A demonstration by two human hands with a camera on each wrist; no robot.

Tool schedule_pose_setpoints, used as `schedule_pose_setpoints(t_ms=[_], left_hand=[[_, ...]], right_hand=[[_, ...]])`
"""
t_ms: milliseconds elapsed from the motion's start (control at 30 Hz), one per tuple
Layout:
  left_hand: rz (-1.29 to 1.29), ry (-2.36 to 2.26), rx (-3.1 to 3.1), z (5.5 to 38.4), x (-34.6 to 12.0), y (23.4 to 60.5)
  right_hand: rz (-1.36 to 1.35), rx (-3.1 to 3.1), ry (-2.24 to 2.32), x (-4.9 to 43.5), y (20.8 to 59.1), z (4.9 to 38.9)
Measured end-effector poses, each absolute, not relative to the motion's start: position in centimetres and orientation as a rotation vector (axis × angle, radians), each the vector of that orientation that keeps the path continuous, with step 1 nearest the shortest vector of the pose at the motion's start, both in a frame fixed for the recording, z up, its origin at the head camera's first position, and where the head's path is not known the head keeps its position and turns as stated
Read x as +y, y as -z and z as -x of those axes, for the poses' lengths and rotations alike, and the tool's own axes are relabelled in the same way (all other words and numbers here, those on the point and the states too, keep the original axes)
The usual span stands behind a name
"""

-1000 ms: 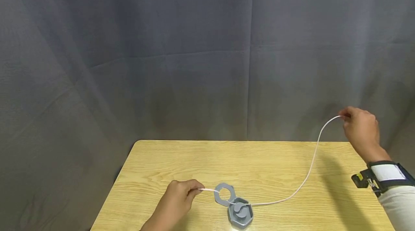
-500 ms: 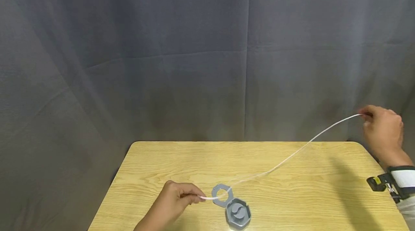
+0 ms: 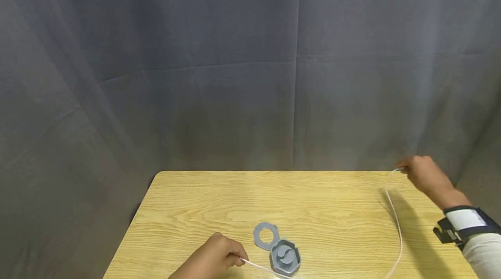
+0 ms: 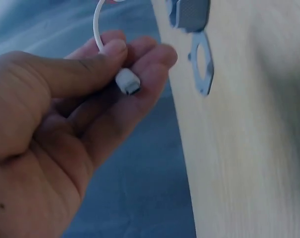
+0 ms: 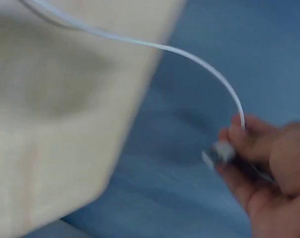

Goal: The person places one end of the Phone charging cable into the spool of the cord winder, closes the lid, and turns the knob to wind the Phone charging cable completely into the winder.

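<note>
A white USB cable runs between both hands. At the front left, my left hand pinches it near one end; its small white connector pokes out past the thumb in the left wrist view. Over the far right of the table, my right hand pinches the other end, where a blurred plug with a metallic tip sticks out between the fingers. The cable's middle sags below the head view's lower edge. Right of my left hand lies an octagonal grey case with a swirl-shaped core, attached to a ring-shaped lid.
A light wood-grain table carries the case. Grey curtain hangs behind it and along the left. My right wrist wears a strap with a small camera.
The cable first lifts off the case and stretches out, then sags toward the front. My right hand moves out right, then back left and lower. My left hand dips slightly.
</note>
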State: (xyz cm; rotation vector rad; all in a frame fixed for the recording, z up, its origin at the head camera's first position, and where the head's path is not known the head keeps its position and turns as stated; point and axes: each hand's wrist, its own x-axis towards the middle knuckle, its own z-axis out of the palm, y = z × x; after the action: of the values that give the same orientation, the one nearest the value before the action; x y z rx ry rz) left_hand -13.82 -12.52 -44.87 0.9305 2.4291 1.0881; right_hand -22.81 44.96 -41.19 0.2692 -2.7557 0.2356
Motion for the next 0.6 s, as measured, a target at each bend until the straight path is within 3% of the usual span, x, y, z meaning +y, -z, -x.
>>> schedule_pose_setpoints(t_ms=[233, 433, 600], left_hand=[[-0.938, -0.993, 2.526, 13.6, -10.3, 46.0], [-0.903, -0.938, 2.575, 13.2, -9.9, 46.6], [-0.967, -0.943, 2.644, 12.8, -9.0, 47.0]], right_hand=[[-0.497, -3.025, -0.148, 42.8, 47.3, 24.1], [-0.509, -3.103, -0.186, 39.2, 47.1, 23.4], [-0.682, -2.980, -0.420, 32.1, 45.4, 20.6]])
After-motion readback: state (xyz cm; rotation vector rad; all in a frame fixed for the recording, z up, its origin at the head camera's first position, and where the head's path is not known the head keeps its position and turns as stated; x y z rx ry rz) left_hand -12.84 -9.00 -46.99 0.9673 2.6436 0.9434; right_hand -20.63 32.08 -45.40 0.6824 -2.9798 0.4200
